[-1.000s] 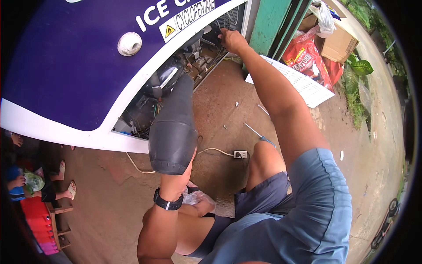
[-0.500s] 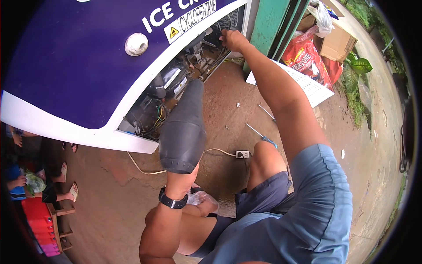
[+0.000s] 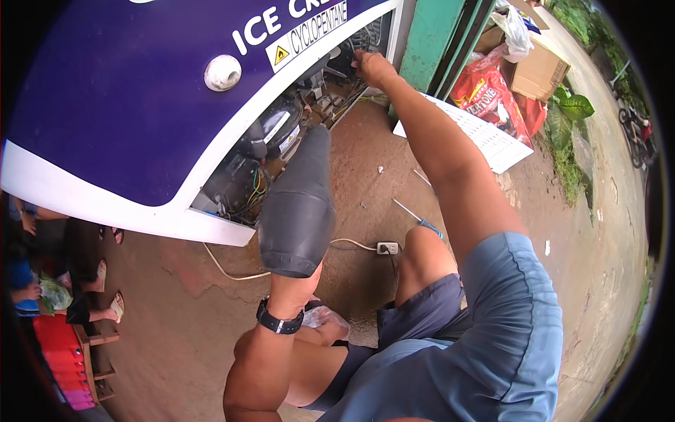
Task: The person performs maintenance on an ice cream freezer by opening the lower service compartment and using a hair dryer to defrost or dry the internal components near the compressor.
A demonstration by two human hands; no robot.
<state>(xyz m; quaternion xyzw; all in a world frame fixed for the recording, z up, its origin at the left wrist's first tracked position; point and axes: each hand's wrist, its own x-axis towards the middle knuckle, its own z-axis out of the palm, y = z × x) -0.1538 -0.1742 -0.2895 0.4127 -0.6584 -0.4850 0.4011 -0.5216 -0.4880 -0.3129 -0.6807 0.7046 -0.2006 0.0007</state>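
Observation:
My left hand (image 3: 301, 283), below a black watch, is closed under a black handheld air blower (image 3: 297, 211) and supports it. The blower's body hides most of those fingers. Its tapered nozzle points into the open lower compartment of a purple and white freezer, at the black compressor (image 3: 281, 118) and loose wiring (image 3: 254, 184). My right hand (image 3: 374, 69) reaches into the compartment's far end, beside a dark round fan (image 3: 344, 58). Its fingers are curled together, and whatever they grip is too small to make out.
A screwdriver (image 3: 416, 215) and a white socket block (image 3: 387, 248) with a cable lie on the floor by my knee. A white perforated panel (image 3: 485, 137) leans near a red bag (image 3: 485, 91) and a carton (image 3: 540, 67). Other people's feet (image 3: 116, 307) are at left.
The view has shifted slightly, and the blower appears a little farther right. My right hand stays by the fan with its fingers curled. A motorcycle has come into sight at the far right.

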